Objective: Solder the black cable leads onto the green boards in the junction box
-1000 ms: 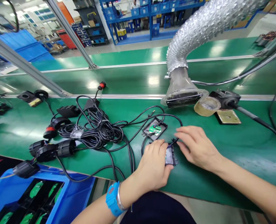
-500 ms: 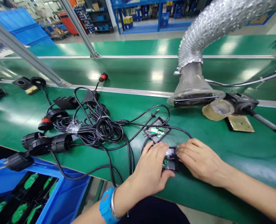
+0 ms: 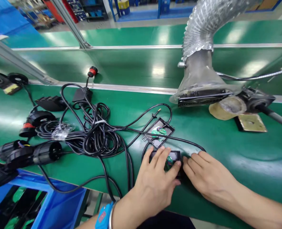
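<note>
A small black housing (image 3: 174, 157) with a green circuit board inside lies on the green bench near its front edge. My left hand (image 3: 155, 181) covers its left half, fingers spread over it. My right hand (image 3: 209, 176) presses against its right side with the fingertips. A second open black housing (image 3: 158, 132) with a green board lies just behind it. Black cables run from both housings to a tangled coil of cable (image 3: 93, 133) on the left.
A silver fume duct with a clear hood (image 3: 200, 86) hangs over the bench at the right, beside a tape roll (image 3: 226, 106) and a soldering stand (image 3: 255, 100). Black round connectors (image 3: 31, 152) lie at the left. A blue bin (image 3: 36, 203) sits below the bench edge.
My view has tilted down and nearer. My right hand has come from the cable behind the housing to its right side. My left hand has spread its fingers over it.
</note>
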A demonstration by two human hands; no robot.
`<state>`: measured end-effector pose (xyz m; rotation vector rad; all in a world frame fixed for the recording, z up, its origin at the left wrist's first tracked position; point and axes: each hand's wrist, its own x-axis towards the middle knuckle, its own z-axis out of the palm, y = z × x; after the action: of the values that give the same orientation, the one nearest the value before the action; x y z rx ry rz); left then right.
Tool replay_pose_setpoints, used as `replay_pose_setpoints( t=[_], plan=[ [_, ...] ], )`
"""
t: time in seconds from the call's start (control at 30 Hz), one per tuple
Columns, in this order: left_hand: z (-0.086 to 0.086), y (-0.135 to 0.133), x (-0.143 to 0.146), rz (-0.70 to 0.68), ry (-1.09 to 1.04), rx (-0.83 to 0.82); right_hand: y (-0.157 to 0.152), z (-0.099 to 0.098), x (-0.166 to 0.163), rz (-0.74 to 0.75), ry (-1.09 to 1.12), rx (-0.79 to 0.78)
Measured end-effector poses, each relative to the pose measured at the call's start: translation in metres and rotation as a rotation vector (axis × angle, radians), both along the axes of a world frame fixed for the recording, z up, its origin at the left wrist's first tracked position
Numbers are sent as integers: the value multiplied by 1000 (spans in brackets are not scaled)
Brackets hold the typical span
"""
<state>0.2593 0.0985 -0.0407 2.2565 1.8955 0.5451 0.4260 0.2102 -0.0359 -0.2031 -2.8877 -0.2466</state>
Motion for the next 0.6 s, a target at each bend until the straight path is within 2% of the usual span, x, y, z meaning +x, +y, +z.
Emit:
replay_pose_setpoints(
  t=[0.1,0.17,0.23,0.4,0.5,0.6],
  plan=[
    [-2,0,1,8,48,21,-2,-5,-1,-1,24,36],
    [-4,-1,2,5,72,52,-2,-11,4,-12,60,0],
    [-6,-4,4,1,111,126,1,-18,10,-16,115,-95],
    [-14,-11,12,-70,173,285,11,-27,21,-81,283,-488],
    [-21,-11,21,-58,336,271,12,-30,22,-55,336,-640],
    [-23,-6,30,-38,492,202,12,-35,21,-17,354,-687]
  ],
)
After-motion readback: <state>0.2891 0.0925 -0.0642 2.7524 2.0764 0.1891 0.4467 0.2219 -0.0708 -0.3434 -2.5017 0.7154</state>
